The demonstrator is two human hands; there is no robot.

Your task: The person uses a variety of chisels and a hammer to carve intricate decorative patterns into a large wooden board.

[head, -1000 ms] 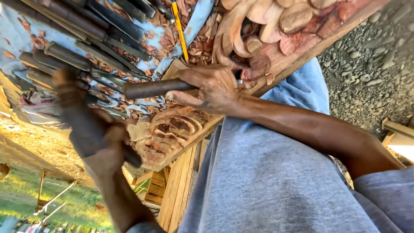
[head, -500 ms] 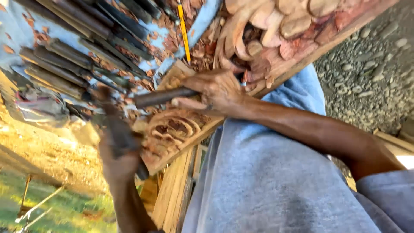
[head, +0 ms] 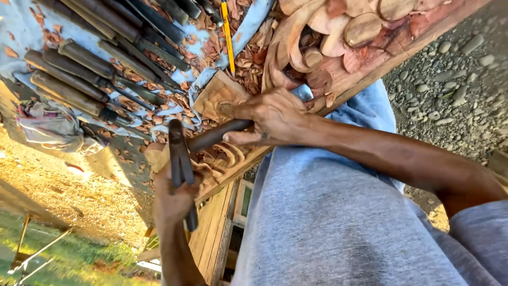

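The right hand [head: 272,117] is grasping a chisel [head: 214,136] on the carved wood [head: 338,47], while the left hand [head: 172,198] is clenching a mallet [head: 180,159].

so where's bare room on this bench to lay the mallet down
Little. Bare blue cloth shows only at the far corner beyond the chisel row. Chips crowd round the pencil; the carving fills the rest.

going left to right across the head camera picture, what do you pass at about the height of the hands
Crumpled cloth → hand gripping a dark mallet → chisel handle → hand holding the chisel → forearm → gravel ground.
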